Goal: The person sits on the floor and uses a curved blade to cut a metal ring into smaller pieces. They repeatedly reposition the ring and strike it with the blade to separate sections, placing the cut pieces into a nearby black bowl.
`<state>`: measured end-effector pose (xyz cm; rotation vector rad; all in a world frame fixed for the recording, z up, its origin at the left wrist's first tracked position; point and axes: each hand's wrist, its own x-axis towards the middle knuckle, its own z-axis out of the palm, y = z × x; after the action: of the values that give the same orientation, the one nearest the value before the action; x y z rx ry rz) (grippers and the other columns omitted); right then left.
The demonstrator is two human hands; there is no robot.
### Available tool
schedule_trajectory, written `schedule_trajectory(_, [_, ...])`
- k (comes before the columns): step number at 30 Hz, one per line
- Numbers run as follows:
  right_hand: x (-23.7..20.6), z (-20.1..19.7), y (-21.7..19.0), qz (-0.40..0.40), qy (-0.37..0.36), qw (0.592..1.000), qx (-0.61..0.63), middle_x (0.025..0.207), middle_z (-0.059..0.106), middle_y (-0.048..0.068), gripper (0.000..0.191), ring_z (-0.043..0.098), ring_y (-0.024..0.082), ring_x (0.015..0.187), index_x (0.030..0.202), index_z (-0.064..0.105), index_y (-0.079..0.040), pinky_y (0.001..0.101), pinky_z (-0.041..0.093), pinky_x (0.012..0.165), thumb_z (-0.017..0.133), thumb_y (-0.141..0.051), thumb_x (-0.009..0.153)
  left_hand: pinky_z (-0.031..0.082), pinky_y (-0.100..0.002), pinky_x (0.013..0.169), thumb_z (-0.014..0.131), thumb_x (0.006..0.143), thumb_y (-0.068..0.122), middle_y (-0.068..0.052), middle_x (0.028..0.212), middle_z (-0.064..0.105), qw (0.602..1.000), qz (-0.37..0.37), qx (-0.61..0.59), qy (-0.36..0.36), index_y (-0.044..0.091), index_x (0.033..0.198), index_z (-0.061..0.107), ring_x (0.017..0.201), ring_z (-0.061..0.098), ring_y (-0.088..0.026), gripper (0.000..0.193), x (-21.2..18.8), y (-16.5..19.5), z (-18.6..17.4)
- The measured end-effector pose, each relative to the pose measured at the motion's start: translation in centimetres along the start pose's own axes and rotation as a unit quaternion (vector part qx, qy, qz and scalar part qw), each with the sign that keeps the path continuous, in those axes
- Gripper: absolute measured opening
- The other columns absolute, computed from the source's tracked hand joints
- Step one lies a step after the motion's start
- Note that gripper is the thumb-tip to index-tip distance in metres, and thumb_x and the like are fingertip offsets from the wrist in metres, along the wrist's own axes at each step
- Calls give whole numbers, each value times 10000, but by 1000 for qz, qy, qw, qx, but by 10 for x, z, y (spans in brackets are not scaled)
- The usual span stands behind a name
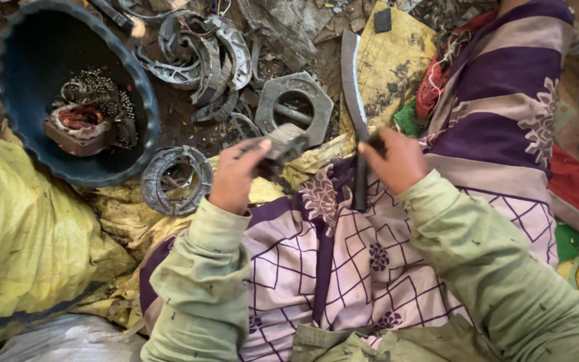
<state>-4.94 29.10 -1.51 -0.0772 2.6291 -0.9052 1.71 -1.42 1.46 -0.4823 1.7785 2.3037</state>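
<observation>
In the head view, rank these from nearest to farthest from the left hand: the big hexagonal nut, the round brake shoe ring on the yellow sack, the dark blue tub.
From the left hand:
1. Round brake shoe ring, just left of the hand on the sack.
2. Big hexagonal nut, above and to the right, past the small metal part the hand holds.
3. Dark blue tub, far upper left.

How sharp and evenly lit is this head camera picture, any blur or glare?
Head view: soft, even daylight with no glare; left hand and its dark metal part look slightly motion-blurred; blue tub bends at the frame edge.
</observation>
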Motion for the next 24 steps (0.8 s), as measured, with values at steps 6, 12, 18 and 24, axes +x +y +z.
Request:
schedule_trajectory(6, [0,41,14,-52,-11,990,-129,1056,646,326,517,663,537,897,1233,447,13,569,552,788,748,-204,874,552,-289,723,607,966,186,-66,950,740,996,25,-43,71,-70,1161,703,802,671,-153,335,5,-2,-10])
schedule_trajectory(12, [4,52,13,-34,-12,990,-138,1116,615,362,681,659,542,885,1374,333,-13,579,546,797,736,-162,846,511,-272,788,548,1023,196,-122,929,742,956,149,244,60,-36,1177,688,848,640,-131,312,4,3,8])
schedule_trajectory(18, [2,31,11,-8,34,999,-7,1023,698,280,630,686,433,873,1356,413,-31,527,561,778,760,-227,868,487,-362,687,597,1019,267,-185,825,645,962,85,249,73,13,1186,670,753,574,-232,313,-5,13,25])
schedule_trajectory(24, [11,11,21,183,-97,871,446,916,688,69,319,652,154,654,1233,534,-108,348,574,567,622,-189,937,535,-437,742,834,809,239,-225,907,704,881,217,412,89,-1,962,663,832,692,-419,332,-1,11,23])
